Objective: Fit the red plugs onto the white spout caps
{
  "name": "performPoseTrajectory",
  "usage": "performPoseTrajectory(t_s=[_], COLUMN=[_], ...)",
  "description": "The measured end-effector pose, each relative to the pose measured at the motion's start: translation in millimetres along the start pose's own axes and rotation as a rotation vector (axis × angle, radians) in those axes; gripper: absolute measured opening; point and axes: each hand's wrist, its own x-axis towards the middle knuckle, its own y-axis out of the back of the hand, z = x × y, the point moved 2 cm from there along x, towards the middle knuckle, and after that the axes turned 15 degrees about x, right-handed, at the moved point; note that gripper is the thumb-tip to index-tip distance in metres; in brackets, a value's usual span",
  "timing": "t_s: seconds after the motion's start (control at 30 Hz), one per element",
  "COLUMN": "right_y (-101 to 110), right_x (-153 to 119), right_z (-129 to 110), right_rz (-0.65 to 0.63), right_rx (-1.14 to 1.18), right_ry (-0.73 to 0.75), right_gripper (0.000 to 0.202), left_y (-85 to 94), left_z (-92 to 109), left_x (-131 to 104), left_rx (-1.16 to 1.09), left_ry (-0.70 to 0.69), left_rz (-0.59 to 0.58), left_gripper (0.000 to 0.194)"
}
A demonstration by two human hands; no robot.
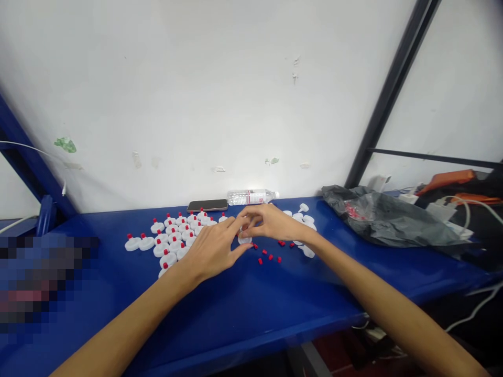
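Observation:
My left hand (214,248) and my right hand (267,222) meet above the middle of the blue table. Between their fingertips is a white round spout cap (245,239). The left thumb reaches along its near side, and the right thumb and fingers close on it from the right. Its upper part is hidden by the fingers. Left of my hands stand several white spout caps with red tips (172,238). Several loose red tips (264,252) lie just right of my left thumb. White spout caps without red tips (308,222) are partly covered by my right wrist.
Against the wall lie a phone (207,206) and a clear plastic bottle (251,197) on its side. A dark grey plastic bag (377,222) spreads over the table's right part, near cables and an orange pouch (448,180). Blue table surface (243,309) extends to the front edge.

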Motion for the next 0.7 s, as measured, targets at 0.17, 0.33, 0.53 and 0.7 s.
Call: performPoseTrajectory(t_s=[0.17,0.33,0.53,0.7], right_y=[16,43,58,58], right_x=[-4,-13,-19,-15], right_z=[-1,8,30,38], right_rz=[-0.036,0.014,0.005,-0.012], right_rx=[-0.073,-0.609,-0.696,-0.714], right_ry=[-0.006,-0.248,-0.517,-0.509], right_gripper=[0.030,0.014,0.021,0.006], left_y=[5.3,10.5,7.0,4.2], left_z=[-2,-7,-13,-16], left_x=[1,2,3,3], left_rx=[0.055,0.059,0.025,0.006], left_ry=[-0.015,0.038,0.076,0.086], left_rz=[0.037,0.045,0.018,0.045], left_gripper=[0.039,0.037,0.033,0.030])
